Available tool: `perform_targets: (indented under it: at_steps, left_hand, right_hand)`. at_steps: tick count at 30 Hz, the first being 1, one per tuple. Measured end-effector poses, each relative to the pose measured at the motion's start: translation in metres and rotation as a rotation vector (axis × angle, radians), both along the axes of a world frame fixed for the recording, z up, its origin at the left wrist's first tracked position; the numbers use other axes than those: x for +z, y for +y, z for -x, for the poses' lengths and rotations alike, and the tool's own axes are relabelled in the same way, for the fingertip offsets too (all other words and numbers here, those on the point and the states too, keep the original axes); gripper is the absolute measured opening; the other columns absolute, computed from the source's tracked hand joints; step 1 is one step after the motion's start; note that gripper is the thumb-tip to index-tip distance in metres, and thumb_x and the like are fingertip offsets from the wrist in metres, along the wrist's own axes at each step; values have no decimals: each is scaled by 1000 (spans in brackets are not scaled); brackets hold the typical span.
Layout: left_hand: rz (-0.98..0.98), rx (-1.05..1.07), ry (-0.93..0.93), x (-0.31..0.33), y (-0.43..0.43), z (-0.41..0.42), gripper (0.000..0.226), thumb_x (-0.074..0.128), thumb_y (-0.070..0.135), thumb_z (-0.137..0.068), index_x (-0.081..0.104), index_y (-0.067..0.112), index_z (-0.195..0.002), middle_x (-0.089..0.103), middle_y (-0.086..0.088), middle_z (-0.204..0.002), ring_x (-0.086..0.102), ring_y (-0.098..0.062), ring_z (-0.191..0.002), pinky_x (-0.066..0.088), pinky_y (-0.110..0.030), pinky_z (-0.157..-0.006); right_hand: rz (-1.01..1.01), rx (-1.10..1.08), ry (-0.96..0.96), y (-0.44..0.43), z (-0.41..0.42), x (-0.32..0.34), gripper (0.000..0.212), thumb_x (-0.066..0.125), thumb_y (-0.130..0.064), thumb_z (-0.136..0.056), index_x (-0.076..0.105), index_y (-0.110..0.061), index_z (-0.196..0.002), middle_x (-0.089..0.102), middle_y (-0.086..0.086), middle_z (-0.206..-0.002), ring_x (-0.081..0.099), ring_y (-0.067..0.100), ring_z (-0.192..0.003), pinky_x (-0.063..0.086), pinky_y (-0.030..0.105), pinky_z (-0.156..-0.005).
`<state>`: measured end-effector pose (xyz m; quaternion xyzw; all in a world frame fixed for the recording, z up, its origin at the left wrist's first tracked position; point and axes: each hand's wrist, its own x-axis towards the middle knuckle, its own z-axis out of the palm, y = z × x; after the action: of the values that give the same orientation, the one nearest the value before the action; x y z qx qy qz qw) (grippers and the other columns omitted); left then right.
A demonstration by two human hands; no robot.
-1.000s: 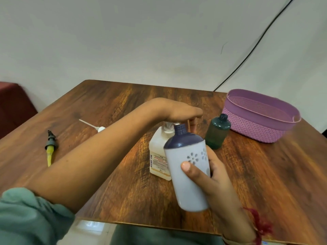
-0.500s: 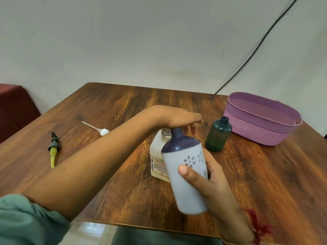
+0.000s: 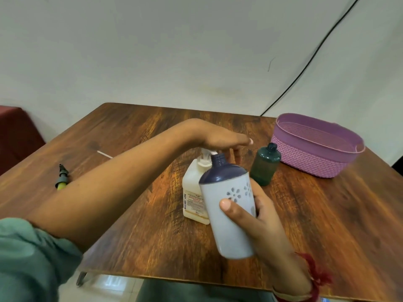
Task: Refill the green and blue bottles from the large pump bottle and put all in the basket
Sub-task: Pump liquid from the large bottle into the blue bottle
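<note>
My right hand (image 3: pixel 257 223) grips the blue bottle (image 3: pixel 229 205), a pale body with a dark blue shoulder and an uncapped neck, tilted so the neck sits right under the pump spout. The large pump bottle (image 3: pixel 194 192), cream with a label, stands on the table just behind it. My left hand (image 3: pixel 222 141) lies flat on the white pump head, fingers straight, palm down. The green bottle (image 3: pixel 265 165) stands upright and uncapped to the right, beside the purple basket (image 3: pixel 314 164).
A yellow and black cap piece (image 3: pixel 61 177) lies at the table's left. A thin white dip tube (image 3: pixel 104 154) pokes out behind my left forearm. The wooden table (image 3: pixel 327 225) ends near my body. A black cable (image 3: pixel 305 68) runs down the wall.
My left hand's fingers have straightened out flat over the pump head, where they curled down before. The blue bottle stays under the spout.
</note>
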<state>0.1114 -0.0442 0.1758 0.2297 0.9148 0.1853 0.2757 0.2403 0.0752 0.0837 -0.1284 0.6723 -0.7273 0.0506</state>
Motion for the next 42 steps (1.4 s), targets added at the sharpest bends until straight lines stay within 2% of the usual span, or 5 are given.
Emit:
perform_targets:
  at_steps: [6,14,22,33,42]
  left_hand:
    - [-170,73,3,-23,-6,8,64,18,50,-94,65,9,-108,66,-13,-114,58,-33,-112,38,-47,-105]
    - [-35,4,11,-4,5,4,63,14,47,-102,62,9,-117,63,-10,-118,58,-25,-110,40,-40,-104]
    - [-125,66,-36,-16,5,3,57,17,38,-103,62,4,-106,65,-5,-92,58,-20,-83,48,-29,-77]
    - [-127,63,-18,-19,0,7,58,16,36,-103,63,3,-103,65,-5,-92,58,-19,-86,44,-32,-82]
    - [-50,52,-93,-21,-1,10,66,22,58,-89,67,10,-94,70,-15,-103,62,-28,-90,48,-47,-96]
  right_hand:
    - [-17,-3,-19,1,0,-4,62,75,-44,-56,59,-31,-114,72,2,-98,71,21,-87,55,27,-64]
    - [-6,-3,-11,2,1,2,63,75,-45,-53,59,-30,-113,72,1,-98,71,21,-87,55,26,-63]
    - [-25,-11,-29,3,0,-5,61,74,-47,-54,58,-31,-111,72,1,-97,71,21,-86,55,25,-62]
    - [-20,-19,-30,-1,-1,-8,62,74,-48,-54,58,-33,-112,71,0,-99,71,21,-88,56,28,-64]
    - [-39,2,-12,6,-2,-9,63,74,-47,-56,56,-33,-115,71,-2,-100,70,19,-89,56,26,-65]
